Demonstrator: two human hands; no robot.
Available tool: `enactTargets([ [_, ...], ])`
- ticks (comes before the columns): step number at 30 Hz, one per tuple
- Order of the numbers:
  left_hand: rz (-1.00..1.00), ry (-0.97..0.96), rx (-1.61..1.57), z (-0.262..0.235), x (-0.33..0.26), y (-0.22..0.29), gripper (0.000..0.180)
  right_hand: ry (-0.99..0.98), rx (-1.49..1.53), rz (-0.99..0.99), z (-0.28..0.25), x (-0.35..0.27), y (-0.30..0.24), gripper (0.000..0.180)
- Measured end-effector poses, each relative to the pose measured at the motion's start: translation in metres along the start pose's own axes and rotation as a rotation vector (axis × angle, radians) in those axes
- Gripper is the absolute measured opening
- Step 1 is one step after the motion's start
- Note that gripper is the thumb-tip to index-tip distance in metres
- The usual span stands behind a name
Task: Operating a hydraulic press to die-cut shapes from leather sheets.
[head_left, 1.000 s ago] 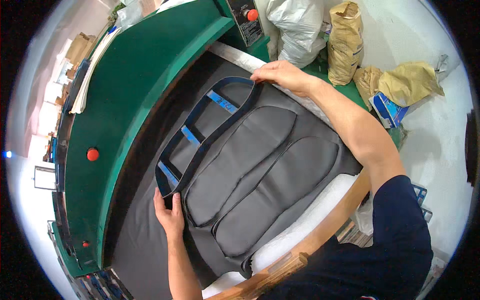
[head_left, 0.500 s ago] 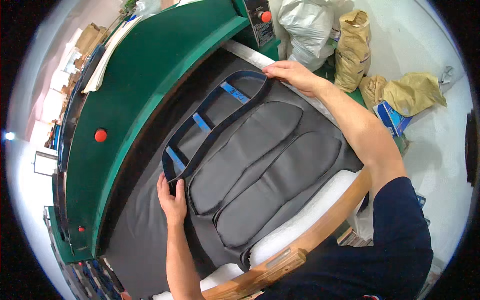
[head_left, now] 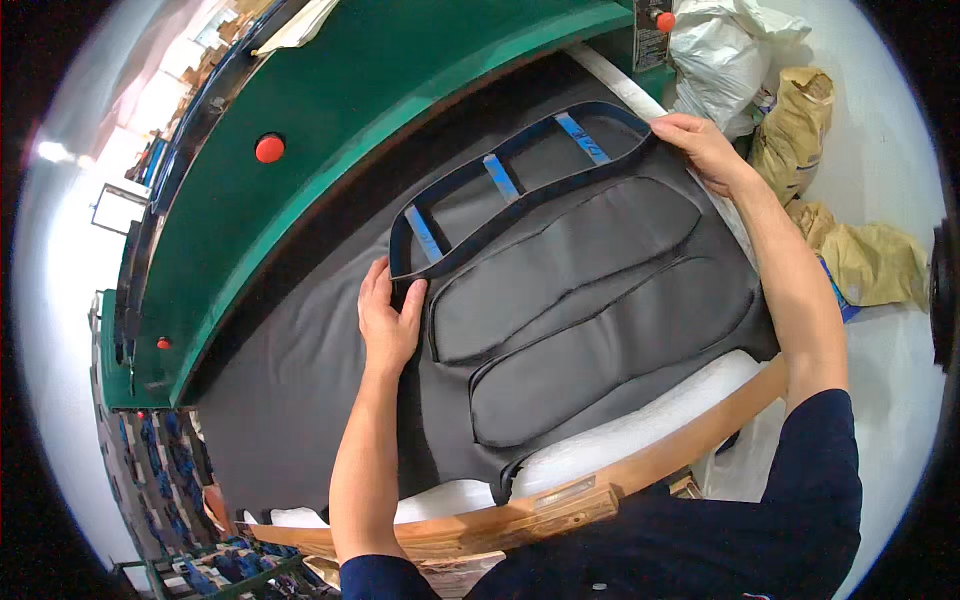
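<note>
A dark grey sheet of material [head_left: 300, 380] lies spread over a white cutting board [head_left: 640, 420]. Two sole-shaped outlines [head_left: 580, 310] are cut into it. A black sole-shaped cutting die [head_left: 500, 190] with blue cross bars rests on the sheet just beyond them. My left hand [head_left: 388, 318] holds the die's near end, fingers over its rim. My right hand [head_left: 705, 148] grips the die's far end at the sheet's edge.
A green press head [head_left: 380, 90] with a red button [head_left: 268, 148] arches over the sheet's far side. A wooden rail [head_left: 640, 470] borders the near edge. White and brown sacks [head_left: 790, 130] lie on the floor at right.
Both hands and the die sit a little further along the sheet than before, with the view shifted; the two cut outlines stay in place.
</note>
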State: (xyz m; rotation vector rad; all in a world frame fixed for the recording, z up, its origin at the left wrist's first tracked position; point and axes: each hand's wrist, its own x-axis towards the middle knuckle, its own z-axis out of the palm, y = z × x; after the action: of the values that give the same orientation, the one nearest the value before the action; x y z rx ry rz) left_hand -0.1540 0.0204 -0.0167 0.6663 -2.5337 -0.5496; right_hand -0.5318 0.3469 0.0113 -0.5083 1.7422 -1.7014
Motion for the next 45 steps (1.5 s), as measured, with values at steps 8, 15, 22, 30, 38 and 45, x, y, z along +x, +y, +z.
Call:
enactTargets([
  [8, 0.032, 0.028, -0.018, 0.001, -0.002, -0.002, 0.047, 0.005, -0.016, -0.030, 0.000, -0.002, 0.000, 0.029],
  [15, 0.019, 0.007, 0.007, 0.000, -0.001, 0.002, 0.043, 0.033, -0.009, -0.021, -0.003, 0.004, 0.006, 0.029],
  [22, 0.013, -0.005, -0.014, -0.001, 0.001, 0.007, 0.040, 0.063, -0.013, -0.019, 0.000, 0.000, 0.001, 0.029],
  [30, 0.013, 0.000, -0.015, -0.001, 0.002, 0.005, 0.040, 0.022, -0.181, -0.028, -0.001, 0.002, -0.015, 0.025],
  [38, 0.022, 0.102, -0.089, 0.002, -0.004, -0.004, 0.056, 0.121, -0.613, -0.231, 0.033, -0.057, -0.042, 0.031],
  [45, 0.151, -0.053, 0.254, -0.066, -0.049, -0.065, 0.052, 0.049, -0.799, -0.408, 0.099, -0.193, -0.045, 0.028],
])
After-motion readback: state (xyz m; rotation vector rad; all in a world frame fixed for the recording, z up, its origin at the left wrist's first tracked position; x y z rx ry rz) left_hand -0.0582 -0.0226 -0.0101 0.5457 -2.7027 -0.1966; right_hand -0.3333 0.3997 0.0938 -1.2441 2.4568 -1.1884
